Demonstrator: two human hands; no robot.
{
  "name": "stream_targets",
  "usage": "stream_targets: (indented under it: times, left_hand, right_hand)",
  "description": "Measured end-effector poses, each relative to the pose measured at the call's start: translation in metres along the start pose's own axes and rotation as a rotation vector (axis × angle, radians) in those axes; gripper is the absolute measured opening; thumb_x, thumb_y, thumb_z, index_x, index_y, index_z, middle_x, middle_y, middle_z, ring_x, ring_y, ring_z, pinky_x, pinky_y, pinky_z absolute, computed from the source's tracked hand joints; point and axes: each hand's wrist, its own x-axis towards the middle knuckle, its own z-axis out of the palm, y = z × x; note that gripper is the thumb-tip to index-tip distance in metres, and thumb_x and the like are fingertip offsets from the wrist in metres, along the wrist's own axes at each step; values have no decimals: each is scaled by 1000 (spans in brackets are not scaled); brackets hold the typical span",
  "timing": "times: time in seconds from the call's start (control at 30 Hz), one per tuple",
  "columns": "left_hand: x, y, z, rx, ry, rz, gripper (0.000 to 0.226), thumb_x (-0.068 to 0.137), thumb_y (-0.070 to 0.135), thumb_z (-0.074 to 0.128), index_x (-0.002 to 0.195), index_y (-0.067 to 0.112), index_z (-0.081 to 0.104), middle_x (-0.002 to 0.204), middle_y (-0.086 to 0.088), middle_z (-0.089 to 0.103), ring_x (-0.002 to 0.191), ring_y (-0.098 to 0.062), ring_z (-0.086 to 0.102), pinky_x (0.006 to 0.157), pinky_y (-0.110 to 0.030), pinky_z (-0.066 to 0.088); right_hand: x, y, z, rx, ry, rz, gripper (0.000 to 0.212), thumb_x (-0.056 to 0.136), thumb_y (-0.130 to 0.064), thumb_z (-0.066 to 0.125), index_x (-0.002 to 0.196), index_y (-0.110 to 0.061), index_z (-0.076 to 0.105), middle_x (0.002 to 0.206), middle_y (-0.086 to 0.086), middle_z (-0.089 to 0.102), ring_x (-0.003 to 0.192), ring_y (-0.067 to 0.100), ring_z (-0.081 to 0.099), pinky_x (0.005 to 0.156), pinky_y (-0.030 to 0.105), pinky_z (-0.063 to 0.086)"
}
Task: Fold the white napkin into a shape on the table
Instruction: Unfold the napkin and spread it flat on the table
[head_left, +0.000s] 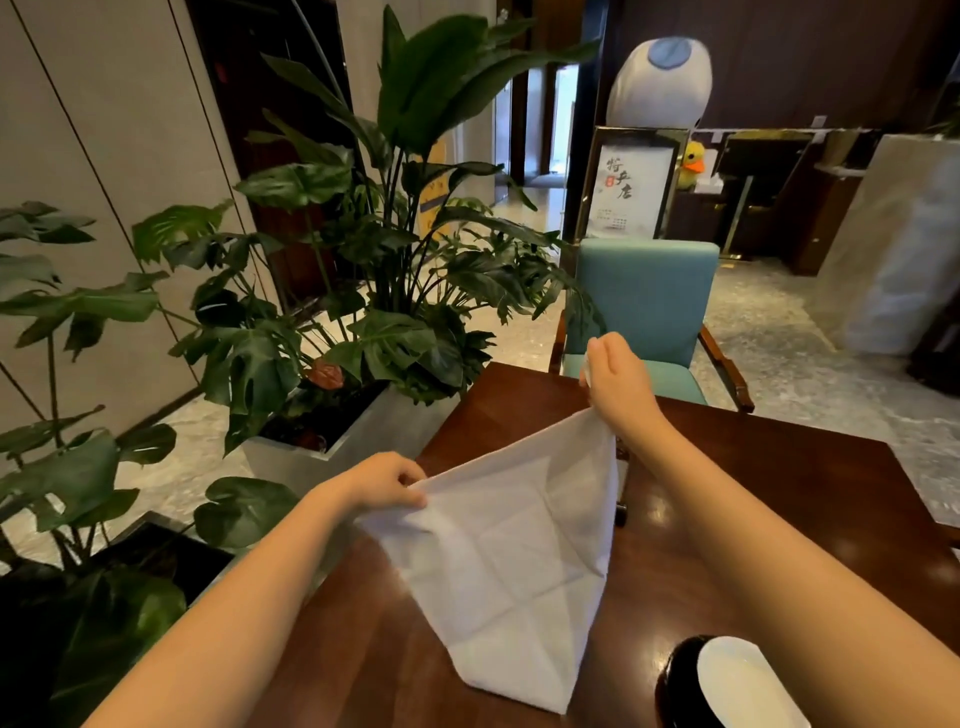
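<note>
The white napkin (511, 561) hangs spread and creased above the dark wooden table (753, 483). Its lower corner rests on the tabletop near the front edge. My left hand (387, 480) pinches the napkin's left corner at the table's left side. My right hand (615, 384) is raised higher, over the far part of the table, and grips the upper right corner, which runs under the palm. The cloth is stretched between both hands.
A white dish on a dark saucer (737, 686) sits at the front right of the table. A teal chair (647, 312) faces me across the table. Large potted plants in a grey planter (358, 431) crowd the left side.
</note>
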Motion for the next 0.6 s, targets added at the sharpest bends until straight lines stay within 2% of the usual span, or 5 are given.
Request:
stream_targets:
  times: [0.13, 0.2, 0.3, 0.47, 0.6]
  left_hand:
    - [-11, -36, 7, 32, 22, -156, 17, 84, 19, 62, 68, 20, 58, 68, 5, 55, 61, -9, 47, 54, -12, 35]
    - [-14, -49, 5, 21, 166, -225, 19, 85, 18, 58, 66, 20, 56, 67, 3, 54, 64, -14, 49, 55, -20, 37]
    - [-18, -53, -4, -48, 457, -318, 19, 90, 18, 52, 73, 21, 59, 72, 4, 58, 69, -16, 55, 57, -29, 43]
    - [-18, -46, -26, -184, 765, -458, 15, 94, 28, 49, 91, 24, 63, 85, -1, 62, 68, -23, 60, 65, -40, 57]
    - [-5, -12, -49, -607, 975, -399, 18, 95, 17, 48, 96, 14, 66, 92, -4, 62, 63, -18, 61, 54, -31, 53]
  right_hand:
    - [1, 18, -7, -64, 68, 14, 27, 101, -18, 28, 76, -11, 37, 66, -1, 36, 59, 12, 34, 55, 29, 28]
    - [5, 27, -12, -128, 112, 33, 27, 102, -25, 28, 84, -8, 38, 68, 1, 39, 61, 13, 36, 55, 31, 31]
    - [9, 43, -16, -250, 122, 45, 30, 101, -28, 30, 82, -7, 40, 68, 5, 43, 64, 20, 42, 58, 36, 35]
    - [6, 59, -11, -162, 145, 142, 31, 100, -24, 34, 76, -6, 43, 66, 2, 42, 67, 20, 41, 56, 33, 32]
    - [9, 54, 2, 42, 231, 295, 29, 101, -23, 29, 85, -5, 44, 73, 4, 44, 72, 17, 41, 64, 32, 35]
